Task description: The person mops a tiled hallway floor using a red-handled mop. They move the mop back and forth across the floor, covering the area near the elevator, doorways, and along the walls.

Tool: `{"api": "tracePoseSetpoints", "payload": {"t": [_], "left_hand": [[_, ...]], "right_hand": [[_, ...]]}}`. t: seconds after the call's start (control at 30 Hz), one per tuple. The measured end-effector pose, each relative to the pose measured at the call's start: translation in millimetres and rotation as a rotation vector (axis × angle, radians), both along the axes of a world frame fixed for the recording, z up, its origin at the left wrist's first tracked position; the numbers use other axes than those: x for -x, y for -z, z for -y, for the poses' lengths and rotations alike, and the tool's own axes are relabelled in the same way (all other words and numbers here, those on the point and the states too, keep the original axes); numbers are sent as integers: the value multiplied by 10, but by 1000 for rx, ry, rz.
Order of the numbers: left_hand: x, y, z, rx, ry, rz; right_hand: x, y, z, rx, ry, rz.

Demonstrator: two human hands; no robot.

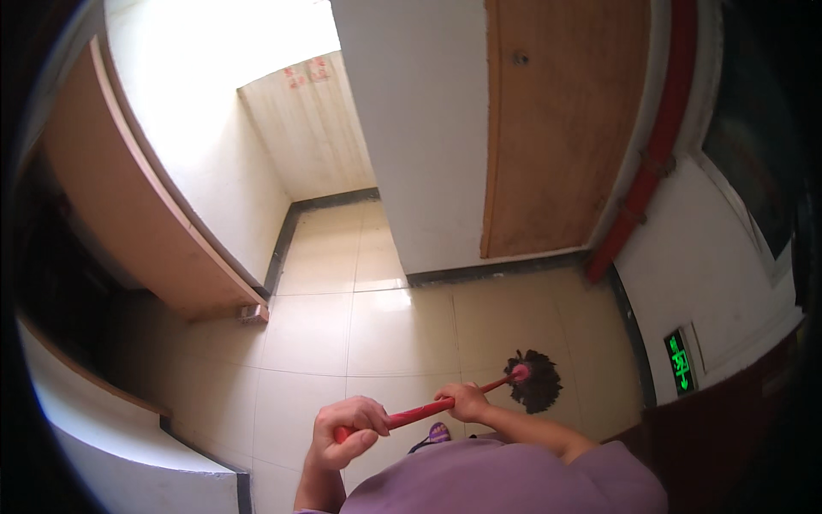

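Observation:
A mop with a red handle (420,415) slants across the front of my body. My left hand (347,429) is wrapped around the top end of the handle, thumb on the near side. Farther down, my right hand (463,402) grips the same handle. The dark mop head (539,383), with a pink-red socket, lies spread on the tiled floor (404,337) to my right. Below the handle the tip of a purple shoe or slipper (439,432) shows under my purple top.
At left a wooden door (148,212) stands ajar, a small block (254,313) by its foot. A closed wooden door (565,135) is ahead. A red pipe (632,199) runs down the right corner. A lit green exit sign (679,362) is low on the right wall.

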State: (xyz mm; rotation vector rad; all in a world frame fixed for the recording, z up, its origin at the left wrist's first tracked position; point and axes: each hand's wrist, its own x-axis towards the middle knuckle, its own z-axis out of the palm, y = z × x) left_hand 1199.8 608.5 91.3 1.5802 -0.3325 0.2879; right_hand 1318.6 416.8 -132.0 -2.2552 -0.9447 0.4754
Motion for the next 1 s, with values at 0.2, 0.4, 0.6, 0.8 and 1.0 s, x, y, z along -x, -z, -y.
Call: {"api": "tracePoseSetpoints", "payload": {"t": [0.2, 0.4, 0.6, 0.8, 1.0], "left_hand": [[129, -138, -204, -283, -55, 65], [26, 106, -50, -465, -89, 90], [-114, 183, -67, -442, -160, 95], [-397, 127, -102, -247, -167, 98], [-800, 63, -3, -153, -85, -51]], "right_hand": [[-226, 233, -621, -163, -23, 121], [-512, 443, -848, -233, 22, 235], [-705, 196, -841, -121, -41, 149], [-974, 10, -617, 21, -125, 49], [-1199, -191, -231, 260, -104, -39]]}}
